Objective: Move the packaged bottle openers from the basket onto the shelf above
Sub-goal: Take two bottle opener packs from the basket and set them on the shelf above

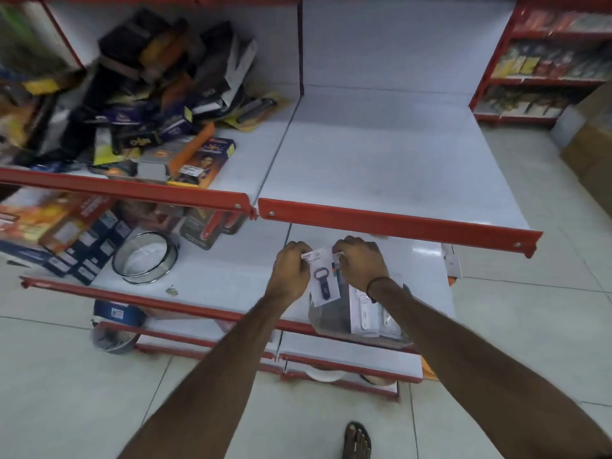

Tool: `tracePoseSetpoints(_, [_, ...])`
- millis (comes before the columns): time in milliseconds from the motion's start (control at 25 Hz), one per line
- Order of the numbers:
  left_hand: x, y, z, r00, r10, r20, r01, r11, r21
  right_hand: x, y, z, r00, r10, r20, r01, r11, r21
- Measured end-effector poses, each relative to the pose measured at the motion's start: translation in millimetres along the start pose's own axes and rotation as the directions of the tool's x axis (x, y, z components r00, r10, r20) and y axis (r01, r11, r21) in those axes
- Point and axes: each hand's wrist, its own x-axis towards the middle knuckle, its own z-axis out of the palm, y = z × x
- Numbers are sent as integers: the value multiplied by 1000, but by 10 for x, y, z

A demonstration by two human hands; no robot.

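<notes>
Both hands pinch one carded bottle opener by its top corners — left hand, right hand — just over the basket on the lower shelf. Keep the card flat, lift clear of the red rail, lay it on the empty upper shelf — more packs remain in the basket.

the right arm hides part of the basket; the heaped boxes upper left are blurred.

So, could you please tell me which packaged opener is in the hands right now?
The carded dark blue opener, gripped at its top by both hands; the white packs stand in the basket.
</notes>
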Motion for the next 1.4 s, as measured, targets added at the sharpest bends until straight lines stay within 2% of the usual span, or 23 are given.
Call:
tracePoseSetpoints(280, [-690, 425, -924, 954, 233, -187, -232, 972, 24, -750, -524, -710, 947, -31, -320, 47, 998, 44])
tracePoseSetpoints(400, [-738, 676, -1231, 925, 310, -220, -315, 949, 13, -934, -668, -1114, 927, -20, -375, 52, 996, 74])
tracePoseSetpoints(560, [-501, 1133, -1500, 924, 296, -241, -319, 946, -60, -886, -688, -1707, 916, 21, -400, 45, 987, 156])
tracePoseSetpoints(760, [68, 1604, -1595, 963, 167, -213, -219, 943, -250, -474, -486, -2330, 912, 171, -374, -45, 945, 323])
tracePoseSetpoints(920, [760, 1769, -1453, 979, 7, -203, -92, 905, -414, 96, -157, -2505, 906, 273, -324, -71, 852, 518])
tracePoseSetpoints(1040, [1225, 1756, -1314, 980, -64, -187, -29, 890, -456, 499, 47, -2518, 897, 311, -313, -89, 823, 561])
tracePoseSetpoints(1160, [1634, 1673, -1043, 984, -120, -129, 51, 896, -441, 892, 263, -2381, 914, 311, -261, -133, 837, 531])
tracePoseSetpoints(1240, [1721, 1580, -850, 985, -134, -105, 82, 914, -398, 1056, 381, -2194, 925, 327, -193, -167, 808, 565])
tracePoseSetpoints(1360, [1753, 1398, -614, 993, -119, 18, 118, 936, -332, 1137, 473, -1892, 944, 313, -108, -212, 822, 529])
tracePoseSetpoints(1400, [1758, 1359, -575, 991, -121, 57, 132, 956, -261, 1134, 481, -1805, 950, 299, -91, -218, 844, 490])
